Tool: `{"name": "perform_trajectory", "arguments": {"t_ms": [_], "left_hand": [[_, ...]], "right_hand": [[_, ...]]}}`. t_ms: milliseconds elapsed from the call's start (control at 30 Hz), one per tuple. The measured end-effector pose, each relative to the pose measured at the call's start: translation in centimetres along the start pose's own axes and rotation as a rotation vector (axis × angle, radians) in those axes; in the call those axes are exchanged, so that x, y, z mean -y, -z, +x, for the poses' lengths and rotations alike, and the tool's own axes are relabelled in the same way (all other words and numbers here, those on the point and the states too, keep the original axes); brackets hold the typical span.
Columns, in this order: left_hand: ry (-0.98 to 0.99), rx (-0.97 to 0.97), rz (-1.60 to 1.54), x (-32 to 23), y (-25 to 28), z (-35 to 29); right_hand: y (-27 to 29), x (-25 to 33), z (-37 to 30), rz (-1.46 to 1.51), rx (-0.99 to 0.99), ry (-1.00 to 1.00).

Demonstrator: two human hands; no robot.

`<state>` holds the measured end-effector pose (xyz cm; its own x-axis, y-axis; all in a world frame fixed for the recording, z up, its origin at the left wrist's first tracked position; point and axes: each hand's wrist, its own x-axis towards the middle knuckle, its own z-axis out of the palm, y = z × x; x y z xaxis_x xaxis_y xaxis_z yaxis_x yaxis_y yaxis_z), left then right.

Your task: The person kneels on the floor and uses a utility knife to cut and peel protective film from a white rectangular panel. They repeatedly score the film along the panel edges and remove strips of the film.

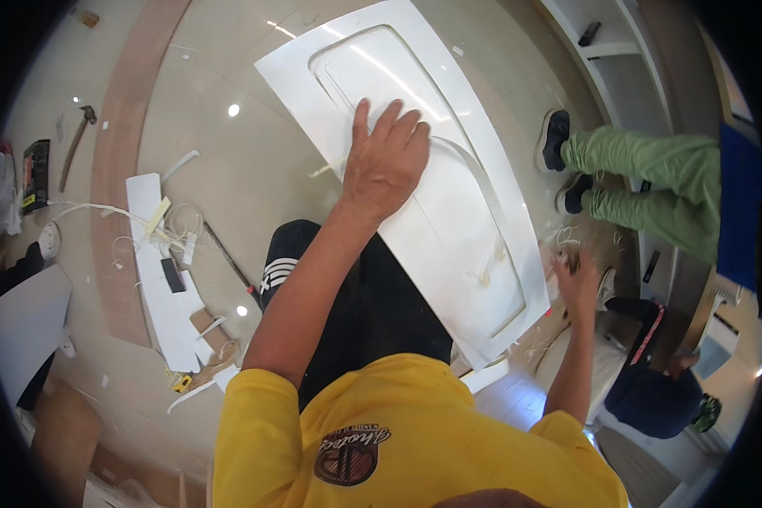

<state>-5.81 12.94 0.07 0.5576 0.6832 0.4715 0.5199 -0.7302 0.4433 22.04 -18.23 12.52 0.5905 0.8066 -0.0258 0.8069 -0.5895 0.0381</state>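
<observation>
A white cabinet door panel point(457, 245) with a routed, rounded groove lies slantwise in front of me, its near side over my dark-clad legs. My left hand point(385, 161) rests on its face, fingers stretched and slightly apart, palm down. From beside that hand a thin pale curved strip point(474, 165) runs along the panel. A yellowish shred point(324, 170) sticks out at the left edge, and a pale smear point(491, 267) marks the lower face. Just past the panel's right edge is my right hand point(577, 279), fingers curled round something dark and small that I cannot make out.
On the left floor lie a hammer point(78, 146), a long brown board point(120, 195), white offcuts point(157, 262) with tangled strips, a red-tipped rod point(229, 258) and a yellow tape measure point(181, 383). A person in green trousers point(652, 195) stands at right; another person point(652, 394) bends below.
</observation>
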Motion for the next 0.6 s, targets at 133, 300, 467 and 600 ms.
{"name": "perform_trajectory", "arguments": {"t_ms": [133,300,467,600], "left_hand": [[0.234,0.063,0.081,-1.5,2.5,-6.1],[0.545,0.008,-0.198,-6.6,2.7,-8.4],[0.850,-0.139,-0.375,-7.0,2.5,-7.4],[0.981,-0.040,-0.550,-5.9,2.5,-6.3]], "right_hand": [[-5.2,-3.9,-16.3,0.452,0.166,-0.670],[-7.5,1.4,-24.3,0.925,0.185,-0.845],[-8.9,3.0,-24.0,1.050,0.107,-0.888],[-8.9,2.0,-23.4,0.971,0.184,-0.832]]}}
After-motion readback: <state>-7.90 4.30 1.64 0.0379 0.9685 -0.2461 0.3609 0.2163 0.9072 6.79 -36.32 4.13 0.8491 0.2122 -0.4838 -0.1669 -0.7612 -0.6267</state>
